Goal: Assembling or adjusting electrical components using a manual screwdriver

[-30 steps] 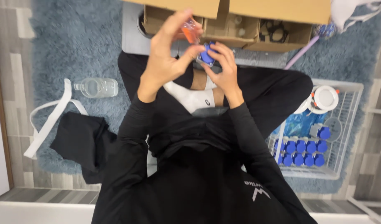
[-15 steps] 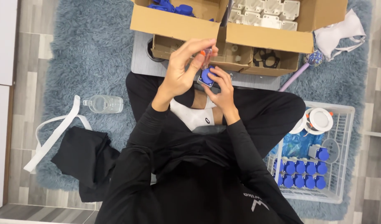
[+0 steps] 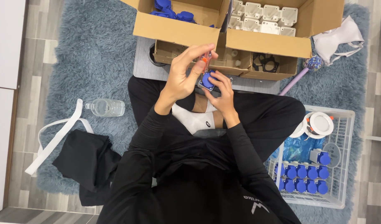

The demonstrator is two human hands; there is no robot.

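Person sits cross-legged on a shaggy blue rug (image 3: 74, 54), working w/ both hands above the lap, just in front of the cardboard boxes (image 3: 240, 37). Left hand (image 3: 184, 76) is closed round a small orange-handled tool (image 3: 206, 58), prob. a screwdriver, held upright w/ fingertips pinched at the top; tip is hidden behind the fingers, so contact point can't be confirmed. Right hand (image 3: 219, 93) is cupped narrow round a blue socket part (image 3: 208, 79), gripping it from below and the side. Part sits between the two hands, touching both, unsupported by any surface. Risks, as judged: tool may slip off the fastener, since part is held free in the air and can twist in the palm; a slip would drive the tip toward the right-hand fingers. A loose screw or the part itself, if dropped, would likely fall into the deep rug pile or onto the lap and be hard to find. Water bottle (image 3: 105, 107) lies on its side well apart to the left; white basket (image 3: 344, 166) of finished blue parts sits near the right knee, w/in range of a knock from leg or elbow.
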